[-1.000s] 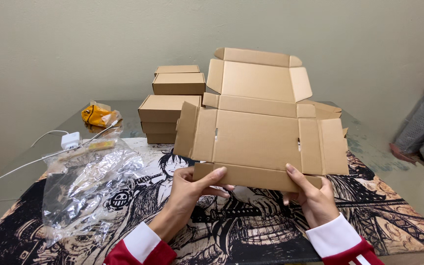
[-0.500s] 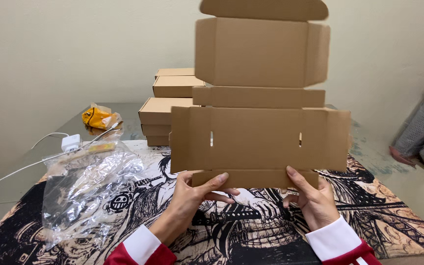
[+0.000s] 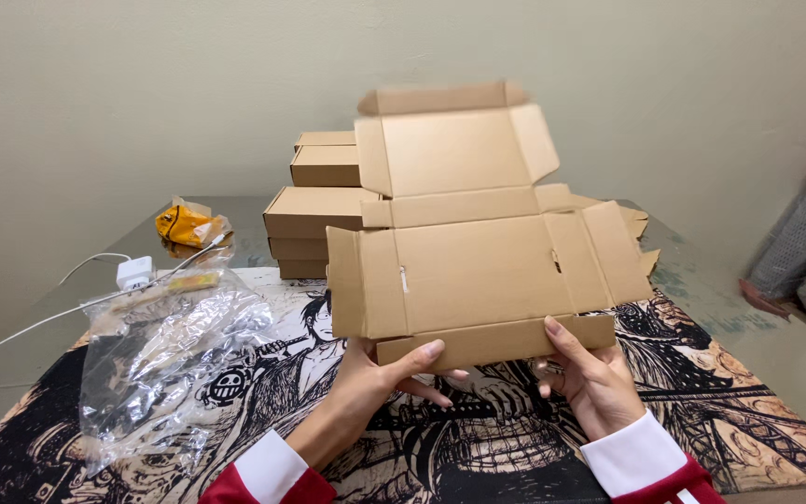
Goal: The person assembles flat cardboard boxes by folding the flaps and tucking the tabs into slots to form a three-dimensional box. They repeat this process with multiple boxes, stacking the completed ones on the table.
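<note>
I hold an unfolded cardboard box blank [image 3: 482,271] above the printed table mat [image 3: 748,411], my left hand [image 3: 380,378] and right hand [image 3: 590,378] both pinching its lower front flap, thumbs on top. The blank stands tilted toward me, lid panel uppermost. A stack of folded cardboard boxes [image 3: 314,215] sits behind it; a crumpled clear plastic bag [image 3: 165,359] lies at left.

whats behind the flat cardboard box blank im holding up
Behind the unfolded box blank, held by the left hand and right hand, stands a stack of closed cardboard boxes. Only the stack's left part shows; the rest is covered.
</note>
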